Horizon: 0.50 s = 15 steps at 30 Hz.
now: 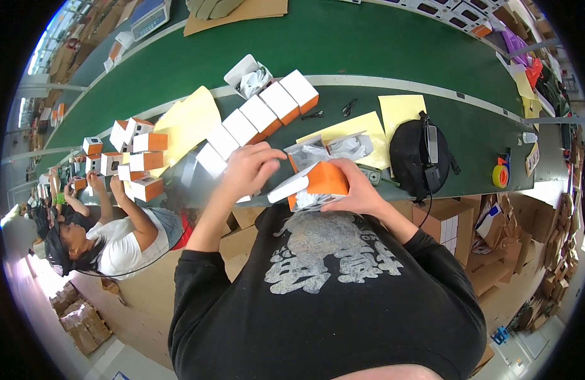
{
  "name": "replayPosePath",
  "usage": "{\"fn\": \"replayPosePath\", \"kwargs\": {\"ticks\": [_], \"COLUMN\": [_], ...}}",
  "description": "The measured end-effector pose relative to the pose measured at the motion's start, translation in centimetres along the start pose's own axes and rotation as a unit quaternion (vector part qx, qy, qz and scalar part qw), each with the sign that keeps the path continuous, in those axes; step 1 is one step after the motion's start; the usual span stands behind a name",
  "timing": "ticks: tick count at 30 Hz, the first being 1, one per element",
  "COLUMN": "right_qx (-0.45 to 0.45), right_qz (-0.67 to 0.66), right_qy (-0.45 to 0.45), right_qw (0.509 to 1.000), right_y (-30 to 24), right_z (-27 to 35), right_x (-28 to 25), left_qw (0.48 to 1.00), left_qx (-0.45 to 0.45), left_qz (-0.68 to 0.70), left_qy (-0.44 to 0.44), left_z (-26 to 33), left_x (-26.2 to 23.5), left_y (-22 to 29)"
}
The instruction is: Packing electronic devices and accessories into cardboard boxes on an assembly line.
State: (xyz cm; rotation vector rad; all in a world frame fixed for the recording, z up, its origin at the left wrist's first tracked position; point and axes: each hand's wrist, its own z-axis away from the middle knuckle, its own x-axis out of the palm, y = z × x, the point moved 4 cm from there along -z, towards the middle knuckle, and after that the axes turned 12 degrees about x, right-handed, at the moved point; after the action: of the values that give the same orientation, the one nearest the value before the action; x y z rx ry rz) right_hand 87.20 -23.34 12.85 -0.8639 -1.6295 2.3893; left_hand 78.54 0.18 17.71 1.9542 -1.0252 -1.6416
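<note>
My right hand (359, 190) is closed around a small orange-and-white carton (329, 180), tilted near my chest with its white flap raised and white wrapping (308, 200) at its opening. My left hand (250, 168) is just left of it, empty, fingers apart and the index finger pointing toward the boxes. Just beyond the held carton, two open cartons contain bagged white contents (349, 148). A slanting row of closed white-and-orange boxes (259, 115) stands past my left hand. At its far end, another open carton (242, 66) holds a plastic-wrapped item (254, 81).
Yellow sheets (403, 106) lie on the green table (368, 54), with a small green device (371, 175) and black cables (349, 107). To the right are a round black item (409, 158) and orange tape (500, 176). At left, a co-worker (125, 244) reaches toward stacked boxes (149, 142).
</note>
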Motion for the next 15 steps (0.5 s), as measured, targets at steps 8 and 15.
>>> {"fn": "replayPosePath", "kwargs": {"ticks": [8, 15], "right_qx": [0.072, 0.062], "right_qz": [-0.080, -0.188], "right_qy": [-0.003, -0.003], "right_qw": [0.994, 0.980], "right_y": [0.8, 1.6], "right_z": [0.0, -0.4], "right_x": [-0.1, 0.5], "left_qw": [0.964, 0.890], "left_qx": [-0.072, 0.163], "left_qz": [-0.204, -0.410], "left_qy": [0.154, 0.118], "left_z": [-0.7, -1.2], "left_x": [-0.6, 1.2], "left_y": [3.7, 8.6]}}
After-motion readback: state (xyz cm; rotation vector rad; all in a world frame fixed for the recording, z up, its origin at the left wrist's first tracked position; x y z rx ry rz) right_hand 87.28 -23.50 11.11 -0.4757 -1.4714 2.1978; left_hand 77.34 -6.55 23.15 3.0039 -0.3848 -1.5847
